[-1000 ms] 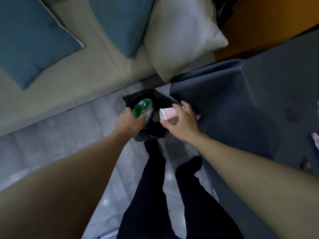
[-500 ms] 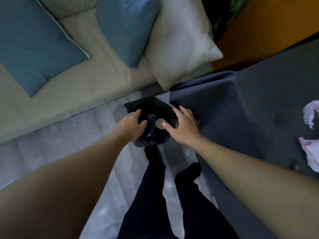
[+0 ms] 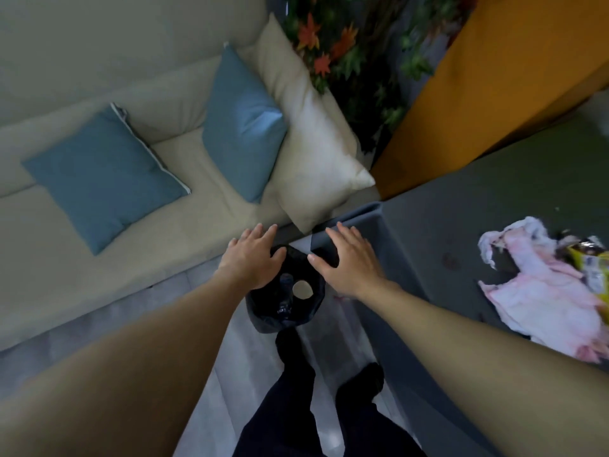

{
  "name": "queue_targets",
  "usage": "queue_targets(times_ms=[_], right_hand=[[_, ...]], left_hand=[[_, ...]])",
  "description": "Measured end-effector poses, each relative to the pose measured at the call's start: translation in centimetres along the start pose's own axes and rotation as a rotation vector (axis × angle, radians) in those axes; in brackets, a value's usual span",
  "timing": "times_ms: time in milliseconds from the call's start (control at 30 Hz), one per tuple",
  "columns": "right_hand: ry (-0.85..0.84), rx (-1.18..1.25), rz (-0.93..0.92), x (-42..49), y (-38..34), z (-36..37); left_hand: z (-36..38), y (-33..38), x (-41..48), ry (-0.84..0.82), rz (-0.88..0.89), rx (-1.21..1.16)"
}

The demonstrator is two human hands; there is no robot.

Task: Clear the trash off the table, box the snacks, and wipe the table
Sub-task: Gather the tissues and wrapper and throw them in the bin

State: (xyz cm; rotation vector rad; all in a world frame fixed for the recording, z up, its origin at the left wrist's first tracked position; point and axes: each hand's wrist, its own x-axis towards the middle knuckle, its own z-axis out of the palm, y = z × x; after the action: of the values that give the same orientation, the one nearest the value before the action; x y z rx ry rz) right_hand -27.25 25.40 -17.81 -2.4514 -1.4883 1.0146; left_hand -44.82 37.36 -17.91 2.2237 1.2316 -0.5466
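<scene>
Grips nothing with the left hand (image 3: 252,258): palm down, fingers straight and spread. Grips nothing with the right hand (image 3: 351,263) either, fingers likewise straight and slightly fanned. Holds both over the bin (image 3: 263,321), the left above its left rim, the right above its right rim and the table corner; cannot tell whether either touches what lies below.

Between the hands, looks straight down into the black bag (image 3: 295,258) lining the bin, its mouth open. Inside, makes out a pale round disc (image 3: 302,289) and, lower, something dark and glossy, too dim to name.

Finds the bin on the grey floor (image 3: 237,374), just beside the corner of the table (image 3: 428,252), which wears a grey cloth hanging over its edge. Below the bin, sees two legs (image 3: 293,390) in dark trousers.

On the table, well to the right of the hands, sees a crumpled pink-white rag (image 3: 540,291). At its far right edge, touching or overlapping it, sees a yellow packet (image 3: 593,263), cut off by the frame.

Beyond the hands, takes in a beige sofa (image 3: 82,77) with two blue cushions (image 3: 102,173) and a white cushion (image 3: 313,159). Behind that, notes a plant (image 3: 346,44) with green and orange leaves, beside an orange panel (image 3: 494,77).
</scene>
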Motion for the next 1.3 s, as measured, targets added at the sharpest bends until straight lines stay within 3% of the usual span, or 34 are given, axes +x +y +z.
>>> queue_targets(times_ms=[533, 800, 1133, 1300], right_hand=[[0.315, 0.004, 0.078, -7.1, 4.5, -14.2], [0.353, 0.066, 0.185, -12.0, 10.1, -17.4], [0.517, 0.104, 0.287, -18.0, 19.2, -19.2], [0.503, 0.133, 0.383, -20.7, 23.7, -19.0]], left_hand=[[-12.2, 14.0, -2.2, 0.188, 0.313, 0.148], [-11.5, 22.2, -3.1, 0.167, 0.421, 0.22], [-8.7, 33.1, -4.5, 0.114, 0.527, 0.243], [-6.0, 37.4, -4.8, 0.076, 0.589, 0.287]])
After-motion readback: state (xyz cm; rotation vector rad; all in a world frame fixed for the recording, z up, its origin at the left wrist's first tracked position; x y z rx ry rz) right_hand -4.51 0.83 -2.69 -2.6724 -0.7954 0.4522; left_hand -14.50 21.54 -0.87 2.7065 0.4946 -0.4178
